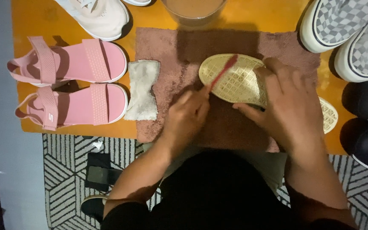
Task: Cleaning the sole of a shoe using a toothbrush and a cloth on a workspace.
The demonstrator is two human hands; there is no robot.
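Sandal: I see the gold sandal (235, 81) sole-up on the pink mat (171, 51).
Right hand (288, 104): clamps its middle (heel mostly hidden).
Left hand (188, 117): grips the red brush (223, 71), bristles on the sole.
Around: white cloth (142, 89) beside, pink sandals (71, 81) left, checkered shoes (346, 30) right.

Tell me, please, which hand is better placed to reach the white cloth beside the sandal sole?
Probably the left hand: it is nearer the white cloth, though holding a red brush. The right hand grips the sandal.
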